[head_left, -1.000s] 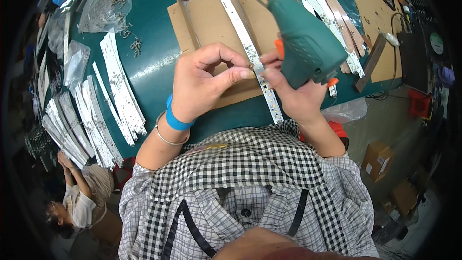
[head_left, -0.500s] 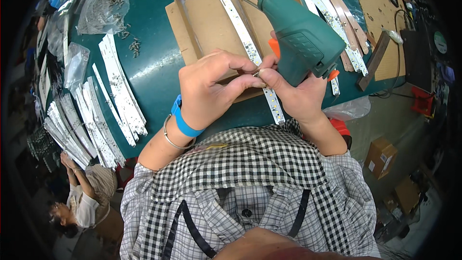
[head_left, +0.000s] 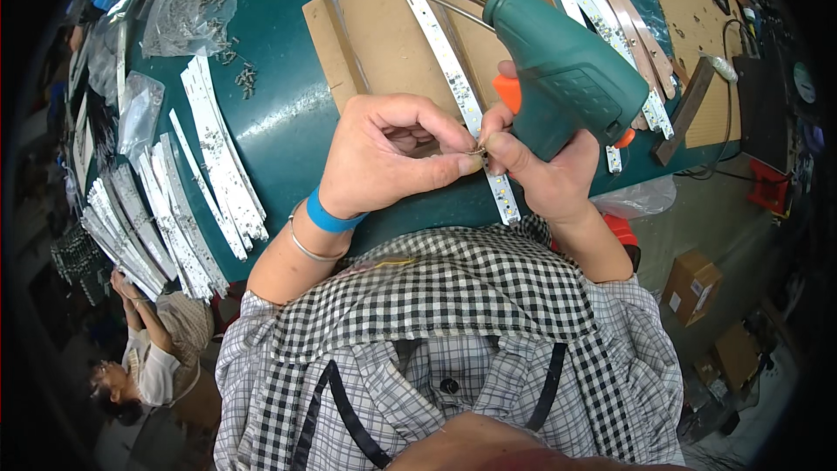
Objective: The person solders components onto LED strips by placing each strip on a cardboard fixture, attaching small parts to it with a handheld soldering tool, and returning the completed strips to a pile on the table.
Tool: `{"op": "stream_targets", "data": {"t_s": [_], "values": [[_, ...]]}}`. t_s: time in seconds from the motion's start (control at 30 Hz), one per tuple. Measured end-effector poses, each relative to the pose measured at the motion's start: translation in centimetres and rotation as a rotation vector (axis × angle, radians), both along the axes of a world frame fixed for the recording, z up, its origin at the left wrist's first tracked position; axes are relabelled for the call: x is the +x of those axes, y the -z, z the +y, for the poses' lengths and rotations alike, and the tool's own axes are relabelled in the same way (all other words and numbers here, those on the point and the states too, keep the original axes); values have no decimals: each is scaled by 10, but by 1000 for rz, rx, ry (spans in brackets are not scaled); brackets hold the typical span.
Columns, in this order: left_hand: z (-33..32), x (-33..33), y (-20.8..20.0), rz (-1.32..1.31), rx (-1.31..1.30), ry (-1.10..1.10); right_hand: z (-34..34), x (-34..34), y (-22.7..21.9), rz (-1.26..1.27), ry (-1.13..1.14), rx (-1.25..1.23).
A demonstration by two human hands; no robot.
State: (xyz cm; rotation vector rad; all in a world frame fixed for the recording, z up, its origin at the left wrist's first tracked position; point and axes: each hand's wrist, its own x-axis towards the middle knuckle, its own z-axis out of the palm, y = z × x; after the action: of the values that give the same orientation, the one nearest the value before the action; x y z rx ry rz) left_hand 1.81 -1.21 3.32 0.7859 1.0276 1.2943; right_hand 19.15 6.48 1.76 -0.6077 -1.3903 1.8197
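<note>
My left hand (head_left: pixel 379 157) is closed in a pinch, thumb against forefinger, on a tiny piece too small to name. Its fingertips meet those of my right hand (head_left: pixel 558 176) over a white LED strip (head_left: pixel 442 45). A green soldering gun (head_left: pixel 571 78) with an orange trigger rests in my right hand, its long metal tip pointing to the far left. My right thumb and forefinger are also pinched at the tiny piece. The strip lies across a shallow cardboard tray (head_left: pixel 342 45), its near end sticking out past my hands.
On the left, stacks of white strips (head_left: pixel 218 157) lie beside a clear bag (head_left: pixel 190 10) of small metal parts, some loose (head_left: pixel 246 80). More strips (head_left: pixel 602 17) and a dark bar (head_left: pixel 684 113) lie at right. Another person (head_left: pixel 157 349) sits at lower left.
Both hands have shifted slightly right, still meeting at the fingertips. The soldering gun has moved right with my right hand, baring more of its metal tip.
</note>
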Motion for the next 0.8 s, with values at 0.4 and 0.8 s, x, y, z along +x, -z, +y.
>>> {"op": "stream_targets", "data": {"t_s": [0.4, 0.8], "values": [[25, -21, 3, 717, 72, -30, 10, 5, 7, -171, 97, 58], [40, -26, 37, 1190, 279, -156, 15, 14, 19, -183, 91, 101]]}}
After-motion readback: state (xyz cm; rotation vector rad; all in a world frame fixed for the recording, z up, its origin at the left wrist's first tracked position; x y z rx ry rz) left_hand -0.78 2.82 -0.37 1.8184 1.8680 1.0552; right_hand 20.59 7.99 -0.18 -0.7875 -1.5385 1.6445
